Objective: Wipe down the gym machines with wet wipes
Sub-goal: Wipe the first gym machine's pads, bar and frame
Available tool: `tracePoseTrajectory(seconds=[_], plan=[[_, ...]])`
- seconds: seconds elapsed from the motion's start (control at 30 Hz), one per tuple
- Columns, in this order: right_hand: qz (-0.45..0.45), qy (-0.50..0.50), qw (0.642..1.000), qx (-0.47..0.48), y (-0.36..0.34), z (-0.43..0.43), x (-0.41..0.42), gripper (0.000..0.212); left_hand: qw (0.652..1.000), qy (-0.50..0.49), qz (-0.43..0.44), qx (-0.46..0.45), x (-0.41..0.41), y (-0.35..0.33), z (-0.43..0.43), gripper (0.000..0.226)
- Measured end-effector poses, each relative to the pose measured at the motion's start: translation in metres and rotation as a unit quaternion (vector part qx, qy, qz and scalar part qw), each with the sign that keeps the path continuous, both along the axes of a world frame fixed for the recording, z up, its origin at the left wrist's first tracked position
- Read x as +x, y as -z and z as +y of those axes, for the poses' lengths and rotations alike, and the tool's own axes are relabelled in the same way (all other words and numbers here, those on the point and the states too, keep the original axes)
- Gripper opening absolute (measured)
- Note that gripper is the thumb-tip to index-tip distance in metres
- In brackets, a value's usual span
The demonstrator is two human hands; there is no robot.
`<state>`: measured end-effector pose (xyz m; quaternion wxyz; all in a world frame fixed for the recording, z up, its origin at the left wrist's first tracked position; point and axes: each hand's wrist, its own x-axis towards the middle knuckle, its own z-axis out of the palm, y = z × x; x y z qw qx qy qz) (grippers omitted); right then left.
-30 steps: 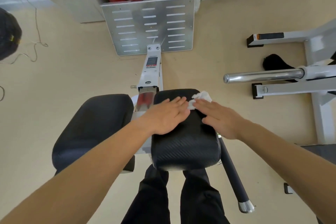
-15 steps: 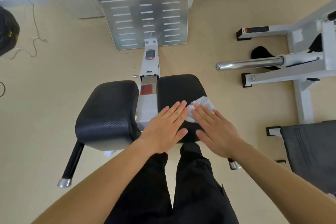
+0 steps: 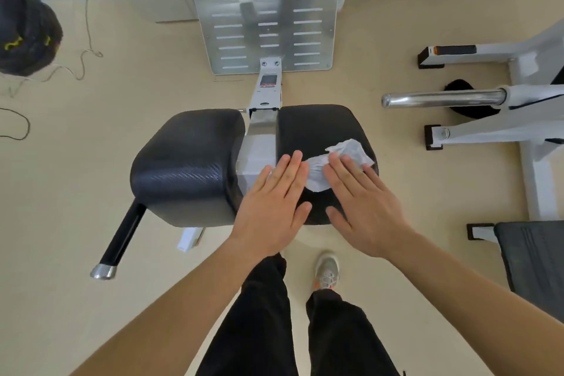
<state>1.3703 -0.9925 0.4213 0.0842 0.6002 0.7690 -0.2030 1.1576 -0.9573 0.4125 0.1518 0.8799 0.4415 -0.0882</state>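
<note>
With left hand (image 3: 273,195) and right hand (image 3: 364,207) flat, fingers (image 3: 292,172) straight and together, we want even pressure on the wet wipe (image 3: 341,152), sweeping the right black pad (image 3: 314,128) toward 12 o'clock.

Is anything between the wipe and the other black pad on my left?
Yes. The left hand lies flat right beside the wipe on that side, and past it the frame fills the gap before the left pad.

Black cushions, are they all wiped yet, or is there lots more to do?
Nothing looks clearly finished; no shine or wet marks show. In hand: the wipe lies on the right cushion, pressed flat under the right hand, with the left hand beside it. Left: the left cushion, the metal plate and the black handle have no wipe on them.
</note>
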Motion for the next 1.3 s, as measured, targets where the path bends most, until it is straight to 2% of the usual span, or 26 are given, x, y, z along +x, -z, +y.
tracePoseTrajectory(seconds=[0.2,0.4,0.53,0.6,0.7,0.77,0.83,0.93,1.0,1.03,1.17,1.23,1.3], plan=[[0.075,-0.028,0.994,0.078,0.012,0.02,0.012,0.06,0.982,-0.151,-0.076,0.085,0.017,0.015,-0.023,0.059],[0.138,-0.007,0.978,0.156,0.019,-0.001,0.028,0.049,0.936,-0.191,-0.232,0.182,0.033,0.022,-0.026,0.02],[0.125,0.011,0.975,0.186,0.023,0.002,0.022,0.052,0.923,-0.236,-0.238,0.19,0.031,0.025,-0.007,0.021],[0.106,0.026,0.974,0.196,0.024,0.009,0.015,0.05,0.923,-0.244,-0.237,0.182,0.03,0.025,-0.003,0.024],[0.11,0.063,0.966,0.226,0.022,0.019,0.005,0.027,0.93,-0.241,-0.227,0.161,0.033,0.021,-0.004,0.027],[0.102,0.076,0.965,0.231,0.016,0.019,0.001,0.012,0.933,-0.244,-0.225,0.142,0.033,0.015,-0.008,0.016],[0.101,0.072,0.968,0.217,0.006,0.012,0.001,0.006,0.926,-0.265,-0.253,0.091,0.032,0.0,-0.016,0.007],[0.151,0.065,0.974,0.155,-0.017,-0.003,0.008,0.006,0.883,-0.332,-0.326,-0.056,0.025,-0.028,-0.03,0.002],[0.215,0.12,0.968,0.049,-0.034,-0.012,0.012,0.01,0.84,-0.37,-0.371,-0.144,0.017,-0.043,-0.039,0.006],[0.237,0.153,0.959,0.006,-0.04,-0.016,0.013,0.011,0.829,-0.38,-0.377,-0.163,0.012,-0.047,-0.042,0.008],[0.259,0.209,0.943,-0.018,-0.047,-0.027,0.018,0.009,0.824,-0.407,-0.357,-0.169,-0.005,-0.053,-0.044,0.021],[0.25,0.227,0.941,-0.005,-0.042,-0.027,0.021,0.005,0.817,-0.425,-0.351,-0.169,-0.009,-0.05,-0.04,0.023],[0.24,0.244,0.939,0.03,-0.034,-0.024,0.023,0.012,0.815,-0.444,-0.341,-0.151,-0.01,-0.041,-0.036,0.022]])
